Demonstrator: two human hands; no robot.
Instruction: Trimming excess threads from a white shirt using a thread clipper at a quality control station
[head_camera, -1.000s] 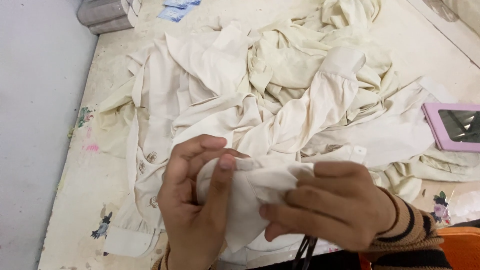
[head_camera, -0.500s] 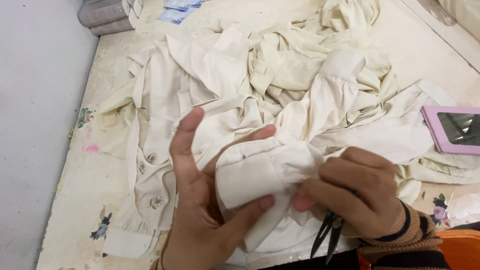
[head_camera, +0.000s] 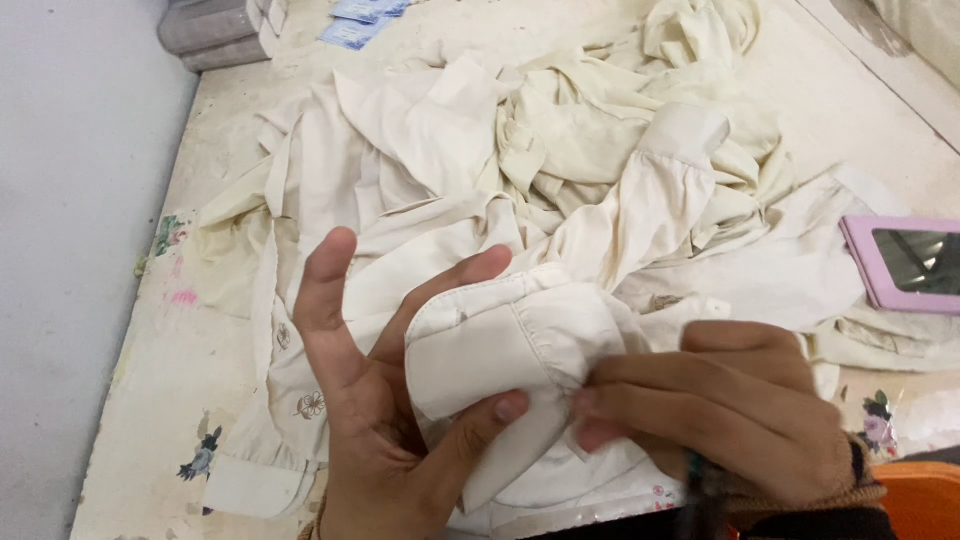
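Our left hand has its thumb pressed up against the underside of a cream shirt cuff, with the other fingers spread apart behind it, so the cuff rests across the palm rather than being pinched tight. Our right hand has its fingers together, clamped on the same cuff at its right edge, where the fabric bunches. Something dark hangs under the right hand; it may be small scissors, but the view is too blurred to say.

The cuff sits just in front of us, between both hands, above the near edge of the desk. We judge the step in hand to be checking the cuff's stitched edge. The next move calls for a steady hold from the left thumb while the right fingers work along the seam.

Beyond lies a heap of cream shirts, with a pink-framed mirror well to the right and grey rolls at the far left corner.
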